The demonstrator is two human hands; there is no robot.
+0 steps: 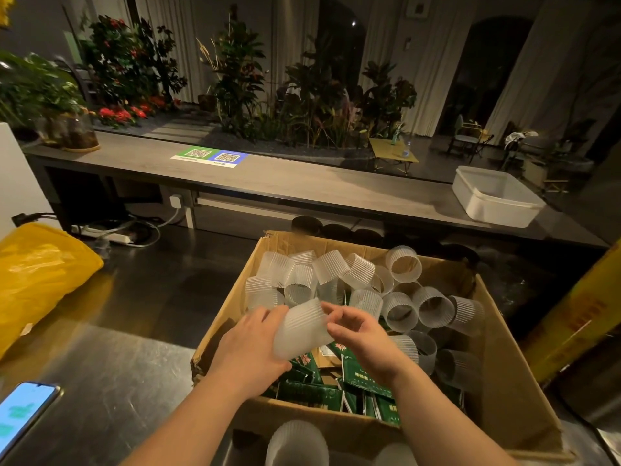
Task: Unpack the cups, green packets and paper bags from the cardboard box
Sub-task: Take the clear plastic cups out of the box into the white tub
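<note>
Two frosted cups (297, 443) stand nearest the camera, outside the near wall of the cardboard box (514, 381), so I judge that unpacking of the cups is under way. Just beyond them, over the box, both hands hold one ribbed cup (302, 327) lying on its side. The left hand (250, 344) wraps its fingers over the closed end, and the right hand (363, 338) pinches the open rim with curled fingers. Whether it is a single cup or a nested pair I cannot tell.

Directly below the grip lie the green packets (363, 371), packed on edge against the near wall. A brown scrap among them may be a paper bag, though this is unclear. Beyond and to the right of the grip, many loose cups (431, 306) are heaped in the box.

The next move probably calls for lifting the held cup clear of the near wall and setting it beside the two already out.

Left of the grip, the box sits on a scuffed metal worktop (117, 375) with a lit phone (23, 415) and a yellow bag (37, 274). Far beyond the grip runs a long grey counter (285, 178) bearing a white tub (494, 200) and a QR-code sheet (210, 156), with indoor plants (302, 95) behind it.
</note>
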